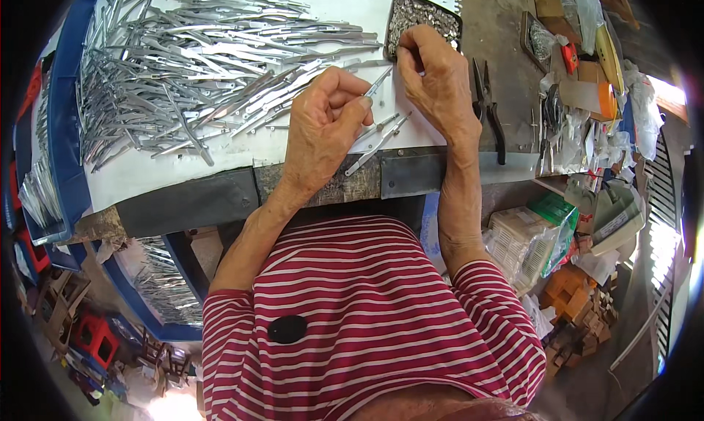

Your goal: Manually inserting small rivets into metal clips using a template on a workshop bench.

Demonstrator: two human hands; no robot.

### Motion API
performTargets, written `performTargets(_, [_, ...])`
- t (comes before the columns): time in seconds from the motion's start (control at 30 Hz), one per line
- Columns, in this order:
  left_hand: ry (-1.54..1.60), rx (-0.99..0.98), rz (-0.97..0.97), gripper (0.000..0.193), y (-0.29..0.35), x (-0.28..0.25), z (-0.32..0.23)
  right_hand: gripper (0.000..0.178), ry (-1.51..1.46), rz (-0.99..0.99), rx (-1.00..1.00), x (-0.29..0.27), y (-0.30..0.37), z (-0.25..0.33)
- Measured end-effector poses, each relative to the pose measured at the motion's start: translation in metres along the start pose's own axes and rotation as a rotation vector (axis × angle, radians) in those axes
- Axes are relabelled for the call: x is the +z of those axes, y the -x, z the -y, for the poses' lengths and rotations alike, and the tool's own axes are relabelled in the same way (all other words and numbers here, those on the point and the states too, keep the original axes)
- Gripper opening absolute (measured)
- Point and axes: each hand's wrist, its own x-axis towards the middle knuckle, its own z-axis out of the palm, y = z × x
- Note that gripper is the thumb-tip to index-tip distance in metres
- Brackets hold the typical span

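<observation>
Silvery and slim, a strip pinched by the left hand slanted lengthwise up and rightward; whether the right hand gripped anything, I couldn't tell.

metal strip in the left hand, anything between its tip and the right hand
Nothing visible: a gap, white sheet behind it, separates the right hand from the metal strip in the left hand.
</observation>
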Motion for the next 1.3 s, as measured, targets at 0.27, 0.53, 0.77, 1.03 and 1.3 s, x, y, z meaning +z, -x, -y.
performTargets(0.27, [-0.027,-0.024,0.041,0.006,0.0001,0.0,-0.001,0.008,0.012,0.001,-0.026,0.001,-0.0005,-0.0006])
performTargets(0.53, [0.015,-0.061,0.047,0.008,0.0005,0.0002,-0.001,0.01,-0.015,0.015,0.005,0.0018,-0.0004,-0.0024])
performTargets(0.77, [0.022,-0.069,0.046,0.008,-0.0003,0.0004,-0.0007,0.009,-0.027,0.01,0.015,0.0012,-0.0004,-0.0024])
performTargets(1.03, [0.009,-0.045,0.04,0.006,0.0,0.0005,-0.0021,0.007,-0.003,0.003,0.013,0.0002,-0.0004,-0.0025])
performTargets(1.3, [0.036,-0.042,0.022,0.006,0.0009,0.0011,-0.0015,0.006,0.014,-0.012,0.009,0.0001,0.0007,-0.0042])
